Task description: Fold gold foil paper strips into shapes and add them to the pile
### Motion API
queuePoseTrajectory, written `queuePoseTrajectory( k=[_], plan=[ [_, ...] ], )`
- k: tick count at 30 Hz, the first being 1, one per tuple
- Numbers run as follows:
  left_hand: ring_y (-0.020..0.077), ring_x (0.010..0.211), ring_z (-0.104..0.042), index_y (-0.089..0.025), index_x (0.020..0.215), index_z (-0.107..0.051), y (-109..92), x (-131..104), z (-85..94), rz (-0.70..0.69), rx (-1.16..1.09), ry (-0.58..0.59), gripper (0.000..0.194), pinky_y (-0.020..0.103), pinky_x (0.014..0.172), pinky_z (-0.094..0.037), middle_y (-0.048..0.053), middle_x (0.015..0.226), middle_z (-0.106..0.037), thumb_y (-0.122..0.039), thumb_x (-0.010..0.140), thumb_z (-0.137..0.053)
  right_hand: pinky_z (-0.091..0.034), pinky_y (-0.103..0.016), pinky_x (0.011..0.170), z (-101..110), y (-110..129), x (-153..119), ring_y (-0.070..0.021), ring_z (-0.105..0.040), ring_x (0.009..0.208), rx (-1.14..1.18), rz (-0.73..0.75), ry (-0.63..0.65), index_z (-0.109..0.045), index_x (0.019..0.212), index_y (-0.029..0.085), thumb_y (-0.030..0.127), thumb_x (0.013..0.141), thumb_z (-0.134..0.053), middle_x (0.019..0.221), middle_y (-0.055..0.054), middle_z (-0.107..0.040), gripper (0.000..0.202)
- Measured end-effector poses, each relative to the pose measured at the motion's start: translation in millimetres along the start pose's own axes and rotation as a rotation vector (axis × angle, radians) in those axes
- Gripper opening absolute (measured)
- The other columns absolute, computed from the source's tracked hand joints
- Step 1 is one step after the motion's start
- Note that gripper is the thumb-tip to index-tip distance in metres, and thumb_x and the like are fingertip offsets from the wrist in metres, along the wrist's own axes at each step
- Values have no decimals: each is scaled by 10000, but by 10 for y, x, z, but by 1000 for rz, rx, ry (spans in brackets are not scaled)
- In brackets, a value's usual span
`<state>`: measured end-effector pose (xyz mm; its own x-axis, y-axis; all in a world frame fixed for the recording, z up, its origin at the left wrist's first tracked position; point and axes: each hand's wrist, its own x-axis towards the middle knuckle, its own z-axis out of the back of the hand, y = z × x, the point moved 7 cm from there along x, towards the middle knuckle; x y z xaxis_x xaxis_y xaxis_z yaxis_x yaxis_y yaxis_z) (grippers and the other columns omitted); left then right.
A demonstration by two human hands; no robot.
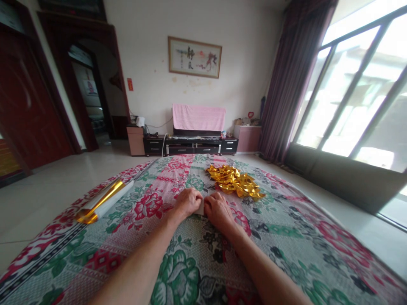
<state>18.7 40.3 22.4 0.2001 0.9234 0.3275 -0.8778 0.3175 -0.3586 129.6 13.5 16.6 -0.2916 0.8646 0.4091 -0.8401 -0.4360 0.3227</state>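
White paper sits btwn L hand & R hand, fingers apparently pinching its edges, on flowered cloth; uneven pull could tear it, loose grip might skew it.

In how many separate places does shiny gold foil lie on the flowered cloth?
2: a gold-and-white foil roll at the left, and a heap of crumpled gold foil beyond the right hand. More may be hidden.

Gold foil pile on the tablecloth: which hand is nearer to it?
Right. The right hand is just to the near left of the gold foil pile; the left hand is farther to its left.
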Motion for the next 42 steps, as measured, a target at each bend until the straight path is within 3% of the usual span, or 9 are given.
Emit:
queuePoseTrajectory(
  k=[10, 42],
  plan=[
    [151, 769, -590, -221, 831, -728, 3, -15, -22, -133, -47, 10, 243, 233, 734, -438, 36, 793, -670, -184, 741, -506, -346, -242, 769, -12, -13, 7, -157, -486, 859, 26, 20, -15, -655, 856, 198, 213, 838, -448, 922, -61, -556, 209],
    [146, 700, -583, -225, 797, -733, -20, -2, -30, -197, 58, -8, 241, 233, 645, -423, 34, 731, -651, -198, 743, -500, -346, -240, 795, -9, -47, 25, -155, -490, 879, 64, -6, 1, -639, 800, 178, 209, 817, -469, 891, -61, -561, 174]
  ],
)
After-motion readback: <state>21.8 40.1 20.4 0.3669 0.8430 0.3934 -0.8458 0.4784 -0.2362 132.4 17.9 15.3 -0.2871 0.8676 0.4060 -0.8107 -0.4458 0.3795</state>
